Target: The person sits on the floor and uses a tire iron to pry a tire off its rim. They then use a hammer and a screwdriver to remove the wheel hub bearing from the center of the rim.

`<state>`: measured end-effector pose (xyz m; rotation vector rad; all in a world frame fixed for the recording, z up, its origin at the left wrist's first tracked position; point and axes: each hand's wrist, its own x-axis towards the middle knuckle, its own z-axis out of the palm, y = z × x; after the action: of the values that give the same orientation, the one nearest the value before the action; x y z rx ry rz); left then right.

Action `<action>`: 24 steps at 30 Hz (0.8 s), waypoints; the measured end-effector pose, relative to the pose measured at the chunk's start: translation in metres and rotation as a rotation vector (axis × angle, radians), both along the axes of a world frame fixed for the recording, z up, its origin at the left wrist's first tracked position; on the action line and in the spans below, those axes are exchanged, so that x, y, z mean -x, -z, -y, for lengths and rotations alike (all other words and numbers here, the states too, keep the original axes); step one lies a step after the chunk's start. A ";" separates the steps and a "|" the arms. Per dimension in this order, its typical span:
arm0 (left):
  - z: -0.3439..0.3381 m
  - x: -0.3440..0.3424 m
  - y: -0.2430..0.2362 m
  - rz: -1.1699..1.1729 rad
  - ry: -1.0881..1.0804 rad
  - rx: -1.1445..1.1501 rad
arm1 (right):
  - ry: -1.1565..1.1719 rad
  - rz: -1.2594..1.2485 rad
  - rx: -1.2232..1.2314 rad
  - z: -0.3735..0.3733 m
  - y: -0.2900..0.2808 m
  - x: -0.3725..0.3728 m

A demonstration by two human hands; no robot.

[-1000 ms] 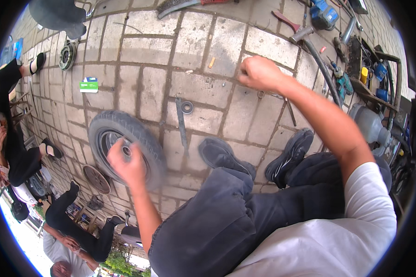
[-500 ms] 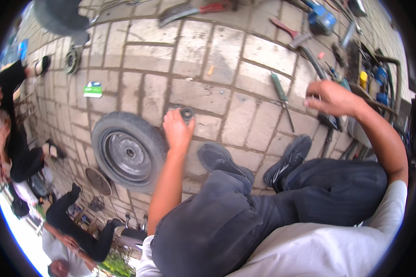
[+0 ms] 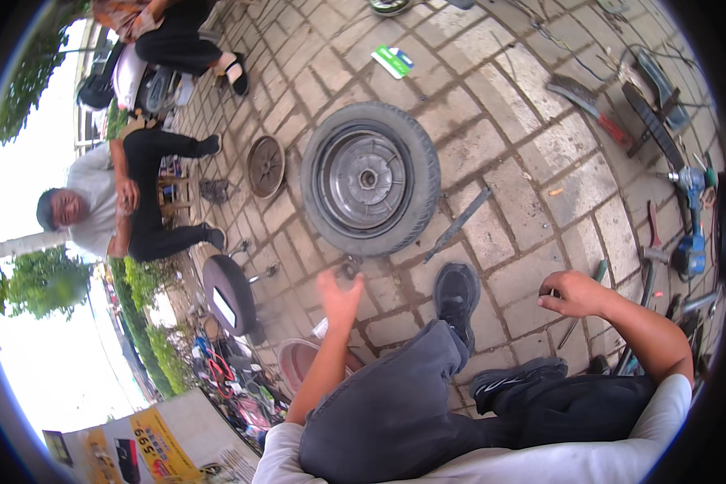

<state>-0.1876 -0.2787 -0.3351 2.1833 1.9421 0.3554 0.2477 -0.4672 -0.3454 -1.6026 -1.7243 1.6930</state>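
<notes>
A small dark metal ring, bearing-like [image 3: 350, 265], is pinched at the fingertips of my left hand [image 3: 340, 302], which is a little blurred. The hand hovers beside the near edge of a scooter-type wheel with a black tyre [image 3: 426, 153], lying flat on the paving. My right hand [image 3: 574, 294] is held up over the bricks at the right, fingers curled together; what is between thumb and fingers is too small to make out. Partly behind that hand lies a screwdriver with a green handle [image 3: 601, 270]. A flat dark metal strip [image 3: 460, 224] rests between the wheel and my shoe.
A brown round drum [image 3: 266, 165] lies left of the wheel, near a dark padded stool [image 3: 227, 294] and a pinkish basin [image 3: 298, 359]. At the right are a blue power tool [image 3: 690, 254] and a red-handled tool [image 3: 613, 129]. A seated person [image 3: 97, 194] faces the work area.
The view has swung left, so the wheel now appears nearer the middle. My left hand, still with the ring, has come to the wheel's near side. The right hand stays curled.
</notes>
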 end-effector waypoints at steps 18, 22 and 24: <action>-0.270 0.161 0.123 1.369 -1.050 0.377 | 0.144 0.344 0.240 0.043 -0.027 0.006; -0.317 0.150 0.144 1.599 -1.164 0.303 | 0.321 0.387 0.334 0.044 -0.056 0.018; -0.338 0.153 0.150 1.658 -1.251 0.306 | 0.417 0.368 0.437 0.029 -0.067 0.028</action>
<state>-0.3407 0.0589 -0.4848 -0.1591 1.5656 1.2729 0.2196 -0.4960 -0.2782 -2.3935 -1.0608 1.7082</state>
